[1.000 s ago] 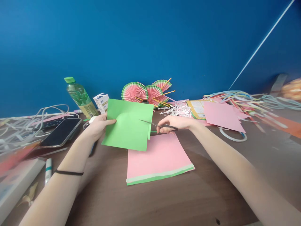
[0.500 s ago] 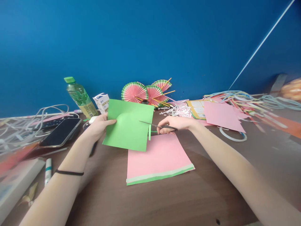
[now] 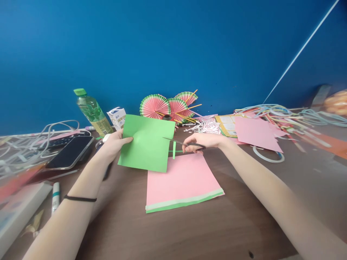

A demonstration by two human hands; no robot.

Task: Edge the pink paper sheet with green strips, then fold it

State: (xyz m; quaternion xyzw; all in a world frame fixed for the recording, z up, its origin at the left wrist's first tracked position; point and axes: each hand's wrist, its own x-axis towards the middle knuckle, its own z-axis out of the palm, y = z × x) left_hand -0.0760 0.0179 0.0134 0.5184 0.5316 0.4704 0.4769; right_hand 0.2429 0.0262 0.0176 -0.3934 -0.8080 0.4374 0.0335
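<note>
My left hand [image 3: 116, 145] pinches the left edge of a green sheet of paper [image 3: 146, 144], thumb on the near face. In my right hand [image 3: 199, 142] are dark-handled scissors [image 3: 176, 141], their blade tips overlapping the sheet's right side. Just right of the sheet, by the blades, a narrow green strip [image 3: 174, 151] hangs upright, apart from the sheet. Beneath lies a pink sheet [image 3: 184, 178] on the table, with pale and bright green bands along its near edge. Another thin green strip shows behind the pink sheet, partly hidden.
Pink-and-green pleated paper fans [image 3: 155, 105] lean by the blue wall. A green-capped bottle [image 3: 93, 112], a small box [image 3: 117, 117] and a phone [image 3: 71, 152] stand or lie left. Paper scraps [image 3: 207, 127], another pink sheet [image 3: 256, 133] and coiled tubes or strips [image 3: 267, 108] lie right.
The narrow strip has come away from the green sheet's right edge, and a gap shows between them. The sheet has shifted slightly left; the scissors moved slightly right.
</note>
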